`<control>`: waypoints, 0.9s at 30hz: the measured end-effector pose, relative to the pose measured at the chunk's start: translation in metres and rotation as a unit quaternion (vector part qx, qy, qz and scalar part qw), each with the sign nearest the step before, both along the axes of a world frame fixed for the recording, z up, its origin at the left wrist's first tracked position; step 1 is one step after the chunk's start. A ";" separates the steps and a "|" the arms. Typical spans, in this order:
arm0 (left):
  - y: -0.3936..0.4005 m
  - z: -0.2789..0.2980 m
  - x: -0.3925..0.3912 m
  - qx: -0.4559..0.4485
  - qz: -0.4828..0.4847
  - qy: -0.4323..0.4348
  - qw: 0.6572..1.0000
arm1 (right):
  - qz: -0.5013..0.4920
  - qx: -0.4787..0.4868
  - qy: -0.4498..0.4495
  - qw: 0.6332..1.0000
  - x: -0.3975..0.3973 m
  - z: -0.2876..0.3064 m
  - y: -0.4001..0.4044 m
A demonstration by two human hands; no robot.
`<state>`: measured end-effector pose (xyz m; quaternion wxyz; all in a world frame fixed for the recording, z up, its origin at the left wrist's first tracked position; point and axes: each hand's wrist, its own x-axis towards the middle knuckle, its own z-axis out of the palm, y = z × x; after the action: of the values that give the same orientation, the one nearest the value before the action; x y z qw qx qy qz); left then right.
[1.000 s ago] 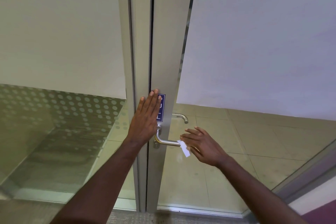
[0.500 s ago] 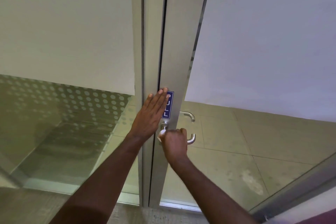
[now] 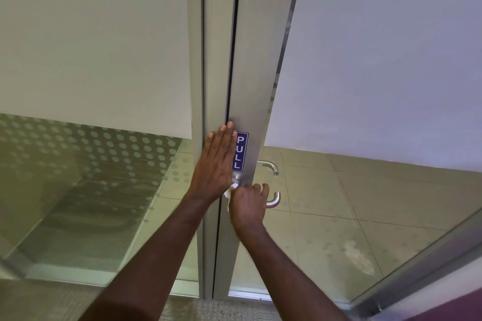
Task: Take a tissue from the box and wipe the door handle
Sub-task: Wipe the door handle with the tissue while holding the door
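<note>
Two bare forearms reached up from the bottom of the view toward a metal-framed glass door. The right hand (image 3: 247,207) was clenched around the near part of the door handle (image 3: 272,200), a silver lever fixed to the door frame (image 3: 250,86) on its right-hand side, and a white tissue (image 3: 230,191) was bunched inside that grip. Only a small white fold of it showed at the hand's left edge, right beside the round base of the handle. The curved far end of the lever stuck out bare to the right of the knuckles.

Just beyond, the left hand (image 3: 215,164) lay flat and released, fingers straight and together, pressed against the left edge of the frame, holding nothing. Its fingertips reached beside a blue sign (image 3: 241,151) reading PULL. A second handle (image 3: 270,165) on the other side of the glass showed farther back, above tiled floor (image 3: 365,203).

The wiping step seemed to be under way, with the tissue already on the metal. The next move would likely call for sliding the gripped tissue along the lever to its uncovered end, while the flat hand steadied the door.
</note>
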<state>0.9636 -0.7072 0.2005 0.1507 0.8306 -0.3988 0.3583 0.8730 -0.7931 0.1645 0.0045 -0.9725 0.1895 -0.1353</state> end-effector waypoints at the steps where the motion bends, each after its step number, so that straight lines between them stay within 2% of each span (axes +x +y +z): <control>1: 0.000 0.000 0.001 -0.022 -0.006 0.006 1.000 | -0.006 0.008 0.008 1.000 0.003 0.002 0.000; 4: 0.005 -0.003 0.005 -0.087 0.022 0.011 0.996 | -0.001 -0.010 0.029 1.000 -0.003 0.001 -0.002; 9: 0.012 -0.006 0.014 -0.068 0.041 -0.008 0.997 | 0.009 -0.031 0.023 0.999 0.000 0.004 -0.001; 13: 0.009 -0.007 0.013 -0.067 0.035 0.020 0.997 | -0.043 0.035 0.005 0.998 0.023 0.019 0.004; 17: 0.009 -0.008 0.012 -0.065 0.033 0.027 0.997 | -0.031 -0.019 0.036 0.999 0.012 0.006 0.007; 20: 0.008 -0.002 0.008 -0.066 0.033 0.047 0.996 | -0.034 -0.023 0.045 0.998 0.013 0.006 0.007; 23: 0.009 0.001 0.005 -0.060 0.031 0.068 0.995 | -0.039 0.015 0.047 0.998 0.018 0.008 0.006; 27: 0.011 0.005 0.000 -0.059 0.024 0.068 0.996 | -0.071 0.076 0.004 0.995 0.018 0.003 0.007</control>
<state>0.9641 -0.6961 0.2054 0.2179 0.8522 -0.3454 0.3271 0.8914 -0.7858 0.1671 0.0677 -0.9541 0.2674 -0.1165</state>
